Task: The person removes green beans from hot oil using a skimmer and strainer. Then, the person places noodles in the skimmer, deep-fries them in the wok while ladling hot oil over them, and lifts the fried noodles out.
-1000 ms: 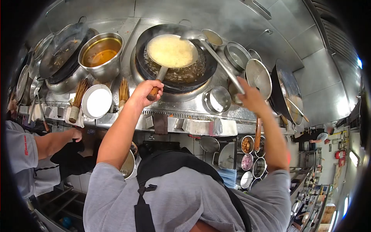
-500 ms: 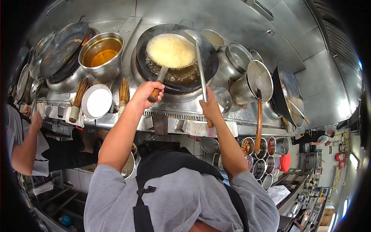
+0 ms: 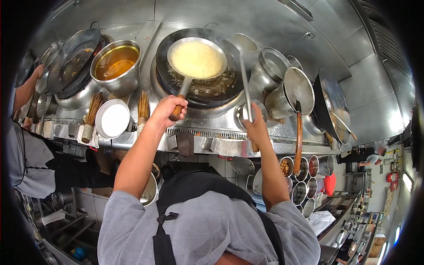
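Note:
My left hand [image 3: 174, 109] is wrapped round the wooden grip of a wide, round strainer [image 3: 186, 85]. A mass of pale yellow, frothy-looking food [image 3: 197, 60] fills the strainer. It is held over a large black wok [image 3: 164, 86], where dark oil [image 3: 215, 84] bubbles below and to the right. In my right hand [image 3: 256, 123] is the long metal shaft of a ladle [image 3: 245, 79], its wooden end pointing back towards me. The ladle's head is blurred beside the wok's right rim, apart from the strainer.
Left of the wok stand a steel pot of amber oil [image 3: 95, 66], a white-filled bowl [image 3: 101, 133] and bamboo brushes [image 3: 143, 106]. A strainer [image 3: 300, 89] rests on a pot at right. Seasoning tins [image 3: 299, 192] sit below. A co-worker's arm [image 3: 27, 92] reaches in at far left.
My right hand and the ladle have moved right, away from the strainer. The strainer stays over the wok almost unmoved. At far left, the co-worker's arm has reached further forward.

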A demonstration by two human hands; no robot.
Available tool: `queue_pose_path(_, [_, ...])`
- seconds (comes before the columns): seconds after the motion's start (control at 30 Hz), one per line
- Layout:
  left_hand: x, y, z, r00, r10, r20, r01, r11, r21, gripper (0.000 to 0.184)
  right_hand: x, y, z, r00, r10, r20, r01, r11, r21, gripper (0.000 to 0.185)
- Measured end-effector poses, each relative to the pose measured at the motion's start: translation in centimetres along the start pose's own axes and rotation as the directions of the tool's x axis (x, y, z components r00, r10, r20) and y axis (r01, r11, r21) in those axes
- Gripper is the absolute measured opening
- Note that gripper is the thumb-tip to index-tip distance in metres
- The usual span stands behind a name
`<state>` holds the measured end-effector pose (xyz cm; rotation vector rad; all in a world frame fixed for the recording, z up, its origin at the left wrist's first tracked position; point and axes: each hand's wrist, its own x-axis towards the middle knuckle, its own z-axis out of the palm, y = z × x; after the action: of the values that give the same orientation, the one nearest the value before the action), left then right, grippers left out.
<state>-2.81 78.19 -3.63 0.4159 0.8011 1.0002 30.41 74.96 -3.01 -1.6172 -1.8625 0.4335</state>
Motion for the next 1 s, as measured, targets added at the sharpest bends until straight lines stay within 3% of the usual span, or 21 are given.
queue_pose_path(0.07, [-0.3,0.1,-0.1,1.000,0.000,0.001,0.000,1.000,-0.004,0.012,-0.8,1.4,0.6,0.990,-0.106,-0.089,0.102,0.993,-0.057,0.068])
queue_pose_path(0.13, [-0.4,0.2,-0.2,1.000,-0.010,0.013,0.010,1.000,-0.017,0.008,-0.8,1.0,-0.6,0.992,0.095,0.084,-0.105,0.987,0.122,0.068])
queue_pose_path(0.2, [-0.4,0.0,0.1,1.000,0.001,-0.011,-0.001,1.000,0.017,0.008,-1.2,0.6,-1.1,0.969,0.198,0.147,-0.224,0.956,0.191,0.068])
queue_pose_path(0.3, [-0.4,0.2,-0.1,1.000,0.001,-0.005,-0.001,1.000,-0.004,0.008,-0.9,0.0,-1.0,0.969,0.211,0.127,-0.232,0.955,0.184,0.067])
queue_pose_path(0.43, [-0.1,0.1,-0.3,1.000,-0.020,0.018,0.020,1.000,0.005,0.017,-0.9,-1.4,-2.8,0.930,0.286,0.231,-0.342,0.902,0.264,0.067])
queue_pose_path(0.5, [-0.1,0.1,-0.5,0.999,-0.030,0.037,0.031,0.999,-0.026,0.016,-1.2,0.6,-0.9,0.986,0.153,0.066,-0.163,0.965,0.207,0.067])
queue_pose_path(0.6, [-0.1,0.1,-0.4,0.998,-0.038,0.040,0.039,0.999,-0.021,0.014,-1.7,1.4,-0.3,0.984,0.160,0.081,-0.173,0.967,0.190,0.067])
queue_pose_path(0.7, [-0.2,0.4,-0.2,0.999,-0.048,0.005,0.048,0.999,-0.004,0.015,-1.5,-2.8,-3.5,0.896,0.343,0.283,-0.428,0.838,0.338,0.068])
queue_pose_path(0.77, [-0.3,0.6,-0.3,0.998,-0.066,0.024,0.067,0.996,-0.064,0.014,-1.4,2.0,-0.1,0.999,0.005,-0.038,0.002,0.982,0.190,0.068])
queue_pose_path(0.83, [-0.3,0.7,-0.4,0.995,-0.087,0.044,0.091,0.990,-0.104,0.014,-2.3,0.8,-0.1,0.992,0.127,0.028,-0.130,0.965,0.227,0.066])
queue_pose_path(0.93, [-0.2,0.8,-0.3,0.996,-0.085,0.023,0.086,0.996,-0.040,0.015,-1.8,-2.4,-3.8,0.883,0.371,0.288,-0.446,0.854,0.268,0.066])
queue_pose_path(0.97, [-0.3,0.8,-0.4,0.995,-0.092,0.030,0.093,0.994,-0.052,0.015,-2.0,-3.3,-4.4,0.881,0.382,0.280,-0.462,0.822,0.332,0.066])
queue_pose_path(1.0, [-0.4,0.8,-0.6,0.995,-0.095,0.037,0.098,0.993,-0.066,0.015,-2.1,-2.9,-4.2,0.934,0.304,0.187,-0.351,0.878,0.326,0.066])
